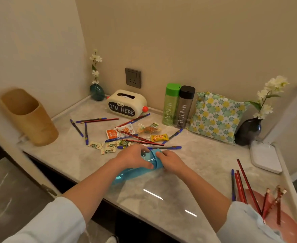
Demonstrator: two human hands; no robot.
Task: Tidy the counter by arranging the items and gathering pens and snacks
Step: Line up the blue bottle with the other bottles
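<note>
The desk (161,186) is seen filling the middle of the frame, and the arranging step is judged to be in hand, with the gathering not yet done. At the left edge a wooden holder (28,116) is stood upright and open. A floral cushion (216,116) is propped against the wall at upper right, and just left of it a green bottle (171,104) and a grey bottle (184,107) are stood touching.

Now to the centre: a blue bottle (126,173) is laid on its side on the desk, base toward the lower left, cap end toward the upper right. Its body is gripped by the left hand (133,157), fingers curled over it, while the cap end is held by the right hand (172,161), fingers bent round it. Neither hand is free.

The next move is judged to call for the bottle to be tipped upright and carried up the frame to the standing pair, over the clutter.

Pens (165,147) lie just above the hands, more are strewn upper left, and others are grouped at lower right. Snack packets (109,148) are scattered just above and to the left of the left hand.
</note>
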